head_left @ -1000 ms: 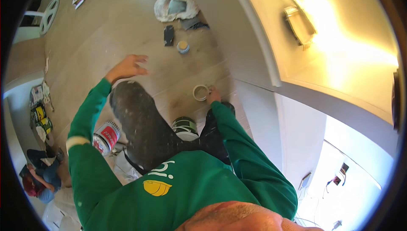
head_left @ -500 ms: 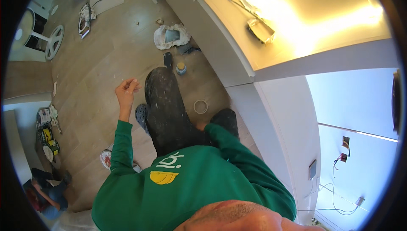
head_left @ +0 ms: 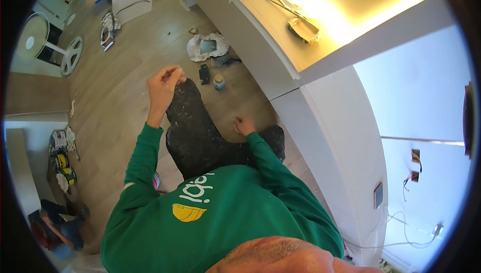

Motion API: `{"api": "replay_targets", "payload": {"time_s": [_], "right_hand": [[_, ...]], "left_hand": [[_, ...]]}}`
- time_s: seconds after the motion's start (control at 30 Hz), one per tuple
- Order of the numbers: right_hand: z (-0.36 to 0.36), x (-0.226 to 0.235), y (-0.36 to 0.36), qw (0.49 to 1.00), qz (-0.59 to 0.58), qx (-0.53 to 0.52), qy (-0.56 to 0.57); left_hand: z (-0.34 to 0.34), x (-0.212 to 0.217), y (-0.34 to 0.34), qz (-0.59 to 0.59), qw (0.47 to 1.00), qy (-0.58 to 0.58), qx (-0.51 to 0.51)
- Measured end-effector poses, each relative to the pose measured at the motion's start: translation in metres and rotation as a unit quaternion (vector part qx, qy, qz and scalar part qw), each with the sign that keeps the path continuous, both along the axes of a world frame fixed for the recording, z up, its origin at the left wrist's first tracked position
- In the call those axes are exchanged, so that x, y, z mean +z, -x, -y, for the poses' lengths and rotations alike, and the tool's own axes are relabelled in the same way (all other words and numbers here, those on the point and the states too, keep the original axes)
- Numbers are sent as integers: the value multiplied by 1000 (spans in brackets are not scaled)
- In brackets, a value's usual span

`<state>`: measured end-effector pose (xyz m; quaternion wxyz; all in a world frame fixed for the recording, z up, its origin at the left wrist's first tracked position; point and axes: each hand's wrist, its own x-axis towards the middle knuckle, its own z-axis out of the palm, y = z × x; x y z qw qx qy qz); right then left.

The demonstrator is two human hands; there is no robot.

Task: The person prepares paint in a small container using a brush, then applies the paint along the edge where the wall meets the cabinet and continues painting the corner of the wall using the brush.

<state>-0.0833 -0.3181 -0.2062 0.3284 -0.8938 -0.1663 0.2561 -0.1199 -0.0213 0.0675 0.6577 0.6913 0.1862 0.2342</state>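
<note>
Raised above my dark, paint-spotted trouser knee (head_left: 188, 105), my left hand (head_left: 166, 85) has its thumb and fingers pinched together. Whatever lies between those fingertips is too small to make out. Lower and to the right, between my legs, my right hand (head_left: 245, 125) is closed on the edge of a pale thin ring (head_left: 236, 128) at floor level. Most of that ring is hidden by the hand. Beyond my knee, a small jar (head_left: 219, 82) with a tan lid stands on the floor beside a black oblong object (head_left: 204, 74).
A crumpled white cloth or sheet (head_left: 194, 48) with a grey piece on it lies farther off. Cabinets (head_left: 280, 67) run along my right, with a lit niche (head_left: 325, 27) holding a tool. A fan (head_left: 72, 55) stands far left; another person (head_left: 62, 228) sits lower left.
My right hand has come forward from beside my leg and closed on the ring lying on the floor. My left hand has moved forward and a little right, still pinched.
</note>
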Motion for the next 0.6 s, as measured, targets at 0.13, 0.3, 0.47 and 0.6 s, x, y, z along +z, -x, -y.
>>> {"api": "replay_targets", "payload": {"time_s": [0.13,0.3,0.47,0.6], "right_hand": [[-21,207,-46,967,198,-66,-150],[-56,348,-205,854,508,-113,-8],[-108,368,-279,867,371,-63,327],[-110,355,-309,850,359,-32,384]], "left_hand": [[11,38,-44,114,993,-5,-42],[39,81,-112,249,965,70,-48],[4,27,-138,169,982,64,-47],[-22,22,-148,161,981,107,-5]]}}
